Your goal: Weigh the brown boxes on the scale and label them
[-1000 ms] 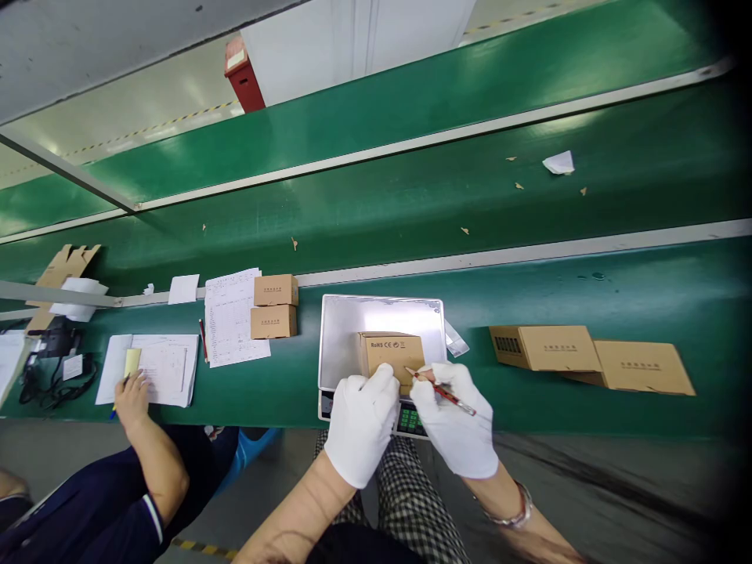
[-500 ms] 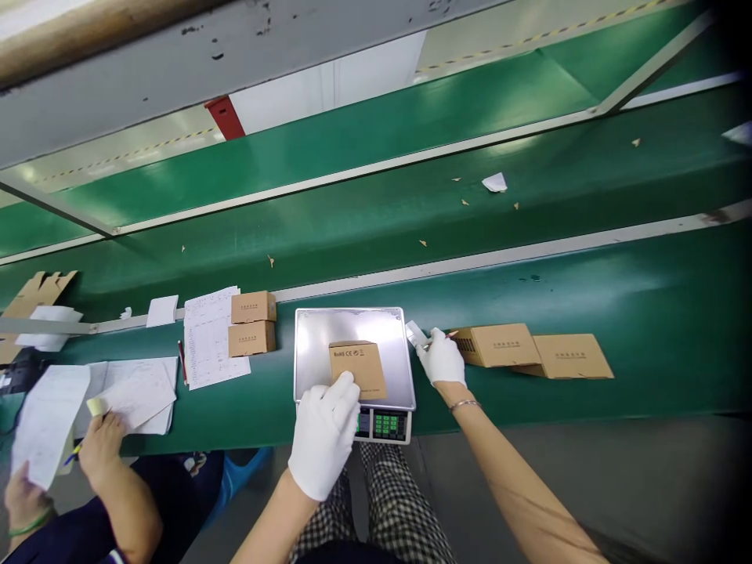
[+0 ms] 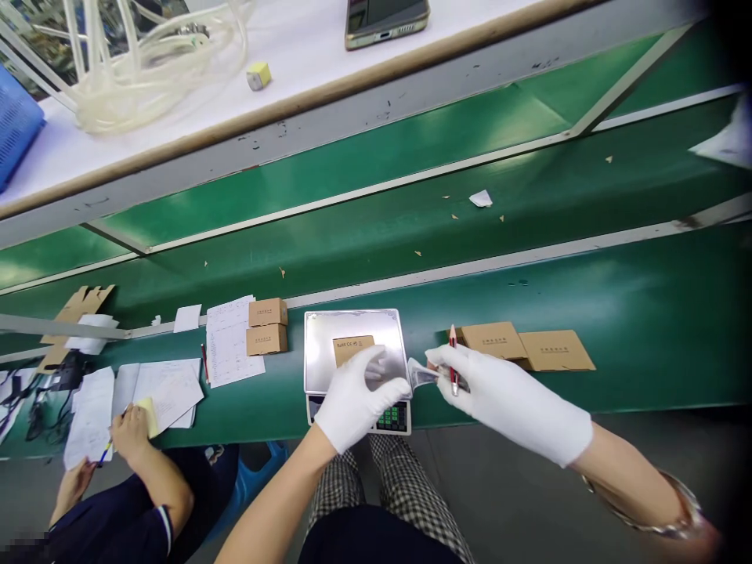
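White-gloved, we held our left hand (image 3: 356, 398) open, partly hiding one box (image 3: 348, 349), lower centre; our right hand (image 3: 487, 380) gripped one pencil (image 3: 453, 359) and one clear strip (image 3: 419, 374).

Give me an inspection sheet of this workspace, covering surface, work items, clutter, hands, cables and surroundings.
Surface: green bench, with a scale on it.
Work items: RoHS-marked carton on the scale, partly hidden; two flatter-looking cartons to the right, two small boxes to the left.
Clutter: white paper scrap and small brown bits beyond the bench's rear rail.
Hands: both gloved; left hand open over the scale, contact unclear; right hand holds a red pencil and a clear plastic piece.
Cables: black cables at far left.
Surroundings: co-worker's hand by papers at left; phone and clear tubing on the upper shelf.
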`<move>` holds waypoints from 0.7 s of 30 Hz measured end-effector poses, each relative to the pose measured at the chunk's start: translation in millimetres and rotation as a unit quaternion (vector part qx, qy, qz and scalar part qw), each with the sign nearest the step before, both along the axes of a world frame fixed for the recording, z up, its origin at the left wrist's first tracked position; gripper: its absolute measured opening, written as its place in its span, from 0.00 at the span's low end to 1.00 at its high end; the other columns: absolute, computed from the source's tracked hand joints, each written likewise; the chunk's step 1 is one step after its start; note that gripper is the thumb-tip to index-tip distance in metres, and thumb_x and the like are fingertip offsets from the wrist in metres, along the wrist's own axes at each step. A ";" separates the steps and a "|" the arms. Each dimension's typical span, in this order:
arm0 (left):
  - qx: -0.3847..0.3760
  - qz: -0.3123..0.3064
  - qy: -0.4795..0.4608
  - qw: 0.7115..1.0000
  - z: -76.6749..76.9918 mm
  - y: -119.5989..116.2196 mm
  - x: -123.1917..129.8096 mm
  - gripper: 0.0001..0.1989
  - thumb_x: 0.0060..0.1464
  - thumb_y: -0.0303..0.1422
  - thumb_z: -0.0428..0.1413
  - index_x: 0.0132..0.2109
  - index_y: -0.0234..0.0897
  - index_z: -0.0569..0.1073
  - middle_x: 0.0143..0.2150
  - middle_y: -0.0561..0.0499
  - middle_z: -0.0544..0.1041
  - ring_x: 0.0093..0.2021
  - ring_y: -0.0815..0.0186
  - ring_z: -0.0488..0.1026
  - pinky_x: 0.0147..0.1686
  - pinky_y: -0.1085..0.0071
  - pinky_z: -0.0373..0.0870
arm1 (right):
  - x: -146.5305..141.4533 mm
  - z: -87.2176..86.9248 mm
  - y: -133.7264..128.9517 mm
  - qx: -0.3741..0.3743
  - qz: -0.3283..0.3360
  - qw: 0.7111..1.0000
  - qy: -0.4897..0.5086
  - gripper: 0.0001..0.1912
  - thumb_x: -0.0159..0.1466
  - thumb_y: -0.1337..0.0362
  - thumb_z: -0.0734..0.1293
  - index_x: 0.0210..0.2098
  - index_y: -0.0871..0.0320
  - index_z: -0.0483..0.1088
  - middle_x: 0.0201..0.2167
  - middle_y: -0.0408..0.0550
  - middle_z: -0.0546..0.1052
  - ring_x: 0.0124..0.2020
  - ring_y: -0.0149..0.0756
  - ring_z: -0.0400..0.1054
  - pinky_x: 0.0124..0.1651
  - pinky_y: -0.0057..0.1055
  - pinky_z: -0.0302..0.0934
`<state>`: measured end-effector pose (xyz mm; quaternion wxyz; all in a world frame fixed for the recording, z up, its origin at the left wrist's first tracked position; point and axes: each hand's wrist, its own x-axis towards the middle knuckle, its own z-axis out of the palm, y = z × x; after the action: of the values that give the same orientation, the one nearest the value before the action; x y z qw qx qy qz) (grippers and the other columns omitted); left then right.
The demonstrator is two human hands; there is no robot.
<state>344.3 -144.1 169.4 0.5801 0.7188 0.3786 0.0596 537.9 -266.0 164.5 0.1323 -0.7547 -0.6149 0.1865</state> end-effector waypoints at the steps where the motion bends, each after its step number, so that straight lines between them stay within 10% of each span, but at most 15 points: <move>1: -0.055 -0.010 -0.011 0.998 4.5 -0.6 3.9 0.20 0.54 0.39 0.61 0.53 0.36 0.74 0.46 0.45 0.80 0.45 0.59 0.77 0.50 0.58 0.73 | -6.1 15.0 1.1 0.023 0.029 0.999 -0.025 0.09 0.63 0.68 0.57 0.36 0.54 0.69 0.25 0.42 0.71 0.20 0.29 0.61 0.24 0.26 0.51; 7: -0.179 0.053 -0.073 0.980 15.6 -4.3 -6.5 0.09 0.58 0.35 0.55 0.39 0.33 0.73 0.35 0.48 0.79 0.34 0.65 0.75 0.36 0.66 0.74 | -31.9 45.8 10.2 0.114 0.093 0.983 -0.112 0.13 0.61 0.73 0.57 0.38 0.54 0.70 0.23 0.41 0.69 0.21 0.32 0.61 0.24 0.27 0.47; 12: -0.144 0.030 -0.029 0.989 23.7 -8.5 -28.4 0.30 0.44 0.35 0.68 0.54 0.37 0.69 0.48 0.45 0.77 0.46 0.59 0.75 0.47 0.60 0.72 | -43.7 44.5 12.9 0.102 0.104 0.982 -0.121 0.13 0.59 0.74 0.58 0.37 0.53 0.70 0.22 0.41 0.68 0.21 0.32 0.61 0.24 0.28 0.46; 15: -0.167 0.058 -0.045 0.983 23.2 -8.8 -34.6 0.14 0.53 0.40 0.61 0.42 0.35 0.74 0.38 0.46 0.79 0.38 0.62 0.76 0.41 0.62 0.74 | -46.4 48.5 13.9 0.098 0.124 0.982 -0.105 0.10 0.62 0.71 0.60 0.37 0.54 0.70 0.23 0.40 0.70 0.21 0.31 0.61 0.24 0.27 0.47; 21: -0.267 0.161 -0.092 0.946 9.4 -6.8 -38.0 0.20 0.50 0.48 0.62 0.34 0.33 0.71 0.29 0.48 0.77 0.30 0.65 0.76 0.33 0.68 0.75 | -75.1 66.2 8.7 0.243 -0.055 0.935 -0.252 0.10 0.68 0.64 0.62 0.31 0.56 0.72 0.23 0.46 0.70 0.23 0.34 0.58 0.28 0.31 0.49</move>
<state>306.2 -150.9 178.8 0.7657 0.4586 0.4362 0.1144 462.8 -257.3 230.7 0.1625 -0.7546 -0.6118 -0.1725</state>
